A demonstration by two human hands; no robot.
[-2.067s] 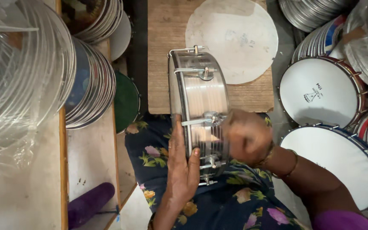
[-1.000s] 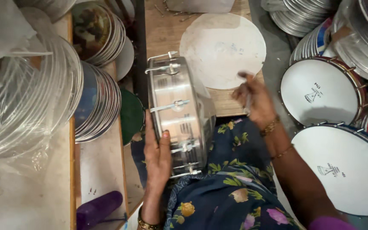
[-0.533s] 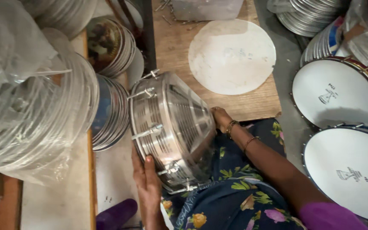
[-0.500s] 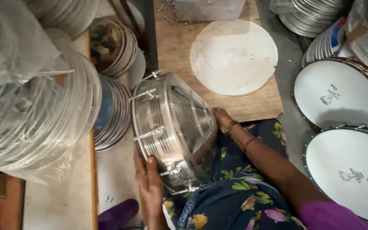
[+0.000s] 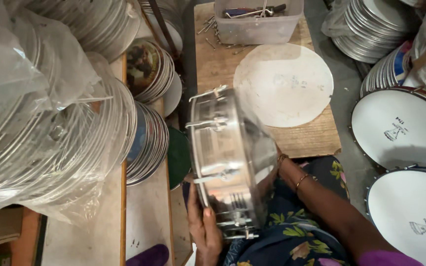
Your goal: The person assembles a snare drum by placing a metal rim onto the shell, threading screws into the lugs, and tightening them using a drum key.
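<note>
Now | metal drum shell (image 5: 228, 162) stands more upright than before | left hand (image 5: 204, 227) clasps its near rim | right hand reaches inside, grip hidden

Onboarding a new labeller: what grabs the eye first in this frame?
The shiny metal drum shell at centre, tilted on the person's lap, with the left hand on its lower rim and the right hand hidden behind it. Next, the white round drumhead skin lying flat on the wooden board just beyond, and the two finished white-headed drums at right.
</note>
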